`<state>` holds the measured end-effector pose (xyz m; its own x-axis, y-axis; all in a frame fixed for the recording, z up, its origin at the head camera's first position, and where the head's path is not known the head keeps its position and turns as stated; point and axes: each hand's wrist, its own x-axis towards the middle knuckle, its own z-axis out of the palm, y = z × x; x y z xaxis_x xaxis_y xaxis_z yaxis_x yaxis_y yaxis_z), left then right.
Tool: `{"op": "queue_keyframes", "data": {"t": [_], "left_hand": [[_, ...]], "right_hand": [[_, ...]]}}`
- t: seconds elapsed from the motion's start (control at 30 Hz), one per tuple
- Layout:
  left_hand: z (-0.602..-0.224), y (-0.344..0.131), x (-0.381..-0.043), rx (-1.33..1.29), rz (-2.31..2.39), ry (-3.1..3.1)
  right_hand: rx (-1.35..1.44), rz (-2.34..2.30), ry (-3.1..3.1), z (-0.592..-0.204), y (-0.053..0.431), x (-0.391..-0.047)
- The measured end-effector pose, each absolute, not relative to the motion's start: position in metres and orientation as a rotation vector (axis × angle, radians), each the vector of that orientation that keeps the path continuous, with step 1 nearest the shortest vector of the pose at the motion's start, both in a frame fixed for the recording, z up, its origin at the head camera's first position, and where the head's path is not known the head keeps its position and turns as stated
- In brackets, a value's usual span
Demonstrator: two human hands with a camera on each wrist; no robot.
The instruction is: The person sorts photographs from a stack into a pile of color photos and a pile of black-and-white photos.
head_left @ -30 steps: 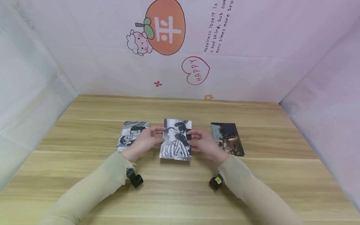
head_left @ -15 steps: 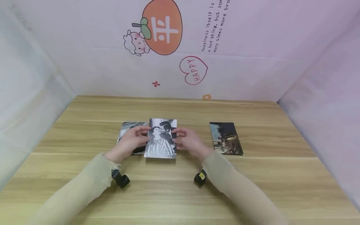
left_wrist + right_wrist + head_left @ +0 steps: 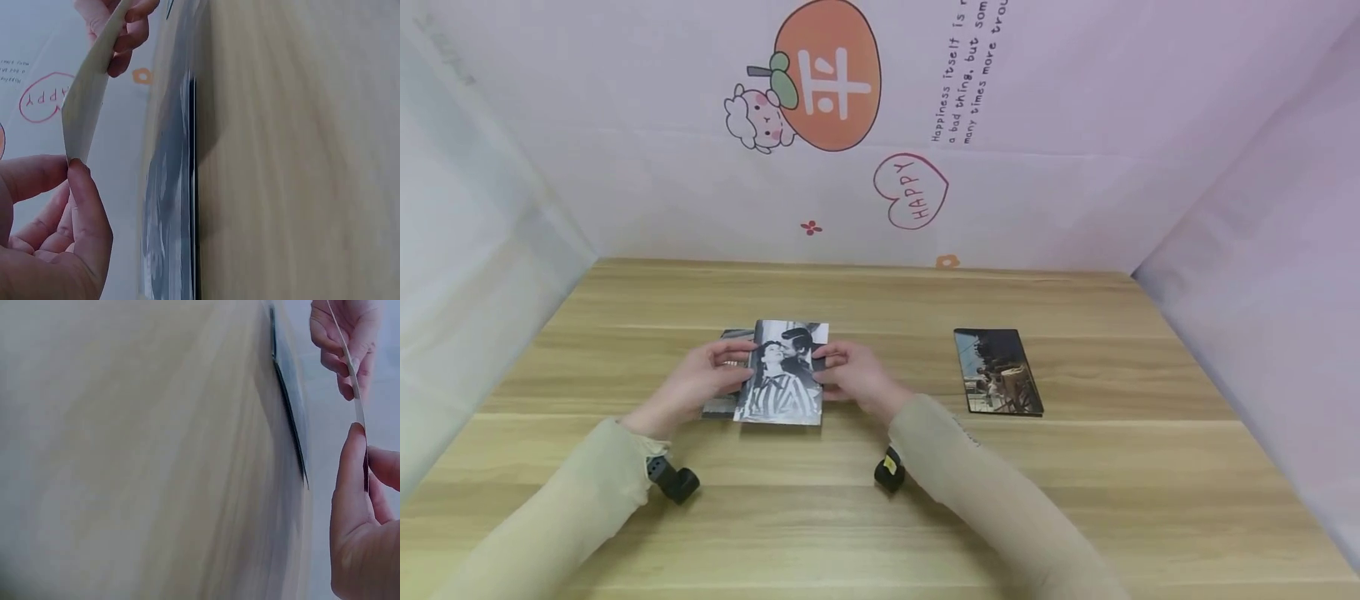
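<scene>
Both hands hold one black-and-white photo card [image 3: 781, 375] by its side edges, picture toward the head camera. My left hand [image 3: 700, 382] pinches the left edge between thumb and fingers; my right hand [image 3: 857, 377] pinches the right edge. In the left wrist view the card [image 3: 90, 100] is off the table, its pale back showing, slightly bowed. Below it lies a stack of photo cards [image 3: 718, 408], largely hidden behind the held card and left hand. The right wrist view shows the held card [image 3: 359, 412] nearly edge-on above the table.
Another stack of cards with a dark colour picture [image 3: 1000, 371] lies on the right of the wooden table [image 3: 880, 533]. A white printed cloth [image 3: 1045, 200] hangs behind the table, and cloth walls stand at both sides. Small black cameras [image 3: 676, 482] hang under the wrists.
Both hands have carried the black-and-white photo card leftward, from the middle of the table to over the left stack. The right stack stays where it was; the head view shifts slightly.
</scene>
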<state>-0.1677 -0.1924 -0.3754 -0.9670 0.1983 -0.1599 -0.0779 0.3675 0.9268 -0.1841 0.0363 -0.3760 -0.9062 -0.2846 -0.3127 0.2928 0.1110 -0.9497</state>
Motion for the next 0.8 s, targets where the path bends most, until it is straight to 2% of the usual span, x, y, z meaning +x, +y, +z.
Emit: {"op": "queue_keyframes", "data": {"t": [0.43,0.8], "left_hand": [[-0.371,-0.22,-0.168,0.101,1.497,2.484],[-0.367,-0.234,-0.176,0.109,1.383,2.481]], "right_hand": [[0.061,-1.855,2.048,-0.385,0.001,-0.195],[0.108,-1.907,2.04,-0.388,-0.011,-0.2]]}}
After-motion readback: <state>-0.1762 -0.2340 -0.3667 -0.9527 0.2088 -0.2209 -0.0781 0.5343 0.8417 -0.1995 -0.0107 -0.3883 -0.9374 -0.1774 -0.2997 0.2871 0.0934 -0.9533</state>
